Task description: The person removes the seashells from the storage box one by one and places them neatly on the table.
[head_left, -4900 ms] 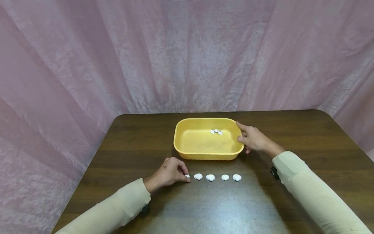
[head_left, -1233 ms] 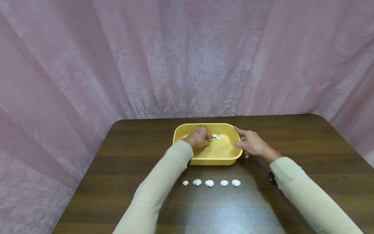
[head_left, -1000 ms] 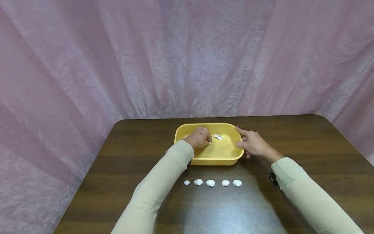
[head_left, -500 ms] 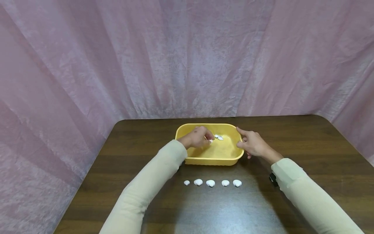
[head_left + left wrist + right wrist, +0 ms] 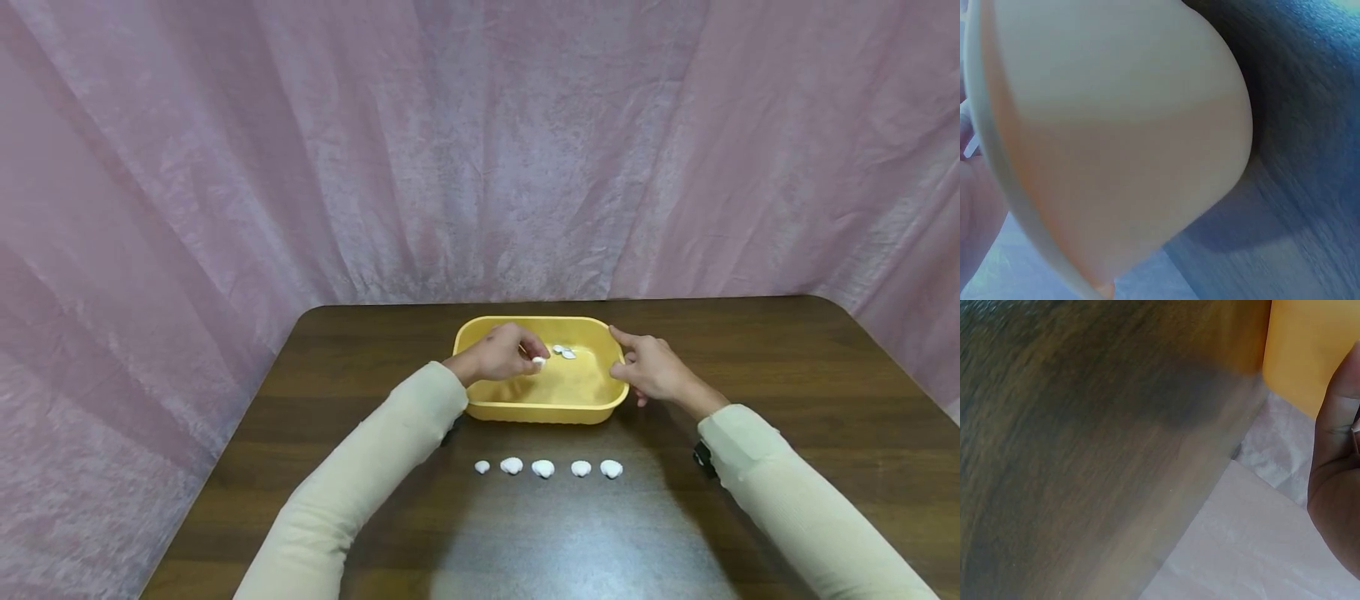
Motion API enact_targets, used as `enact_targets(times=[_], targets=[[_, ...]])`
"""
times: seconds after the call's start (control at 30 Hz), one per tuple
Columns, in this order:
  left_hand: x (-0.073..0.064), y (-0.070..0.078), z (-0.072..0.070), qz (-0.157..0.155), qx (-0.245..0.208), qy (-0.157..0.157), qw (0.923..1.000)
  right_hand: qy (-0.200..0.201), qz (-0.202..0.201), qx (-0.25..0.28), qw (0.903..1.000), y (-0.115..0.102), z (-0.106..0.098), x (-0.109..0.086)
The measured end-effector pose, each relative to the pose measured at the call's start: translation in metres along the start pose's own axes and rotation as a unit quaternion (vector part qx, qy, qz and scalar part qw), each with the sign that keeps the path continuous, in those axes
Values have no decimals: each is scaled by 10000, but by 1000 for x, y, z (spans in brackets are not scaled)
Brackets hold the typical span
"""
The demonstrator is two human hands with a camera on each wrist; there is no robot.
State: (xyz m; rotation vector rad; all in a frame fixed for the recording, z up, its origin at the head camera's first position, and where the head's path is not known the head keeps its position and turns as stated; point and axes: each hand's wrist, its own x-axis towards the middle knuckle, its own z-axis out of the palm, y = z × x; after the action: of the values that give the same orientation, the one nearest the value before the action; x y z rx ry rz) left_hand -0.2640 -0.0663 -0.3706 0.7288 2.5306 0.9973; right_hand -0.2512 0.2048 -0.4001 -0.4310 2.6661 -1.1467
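A yellow plastic tub [image 5: 540, 412] stands on the table in the head view. Over its inside, my left hand [image 5: 498, 353] pinches a small white seashell [image 5: 538, 361] between thumb and fingers. A few more white shells [image 5: 567, 354] lie on the tub floor, just right of those fingertips. My right hand [image 5: 654, 368] grips the tub's right rim, thumb at the edge and the other fingers along the outside. In the left wrist view, the tub's wall [image 5: 1135, 137] covers most of the left hand [image 5: 979, 212]. The right wrist view catches my right hand [image 5: 1338, 475] beside the tub.
In front of the tub runs a row of several white shells [image 5: 543, 469], spaced apart on the dark wooden table [image 5: 360, 358]. A pink curtain [image 5: 480, 150] hangs behind the table's far edge.
Earlier my left hand was at the left end of the shell row; it then reached into the tub. Now it has drawn slightly left with a shell pinched. My right hand stays on the rim.
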Motion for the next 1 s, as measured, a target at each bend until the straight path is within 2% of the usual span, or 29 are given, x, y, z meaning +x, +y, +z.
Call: enact_targets(times=[0.4, 0.57, 0.73, 1.0], targets=[[-12, -4, -6, -116, -52, 91, 9999, -6, 18, 1, 10000, 0, 1, 1], [-15, -6, -7, -140, -293, 189, 9993, 11, 22, -35, 10000, -1, -1, 0], [-23, -6, -9, 59, -673, 235, 9974, -14, 18, -53, 10000, -1, -1, 1], [-46, -7, -11, 527, -1112, 205, 9922, -74, 89, -5, 9999, -2, -3, 2]])
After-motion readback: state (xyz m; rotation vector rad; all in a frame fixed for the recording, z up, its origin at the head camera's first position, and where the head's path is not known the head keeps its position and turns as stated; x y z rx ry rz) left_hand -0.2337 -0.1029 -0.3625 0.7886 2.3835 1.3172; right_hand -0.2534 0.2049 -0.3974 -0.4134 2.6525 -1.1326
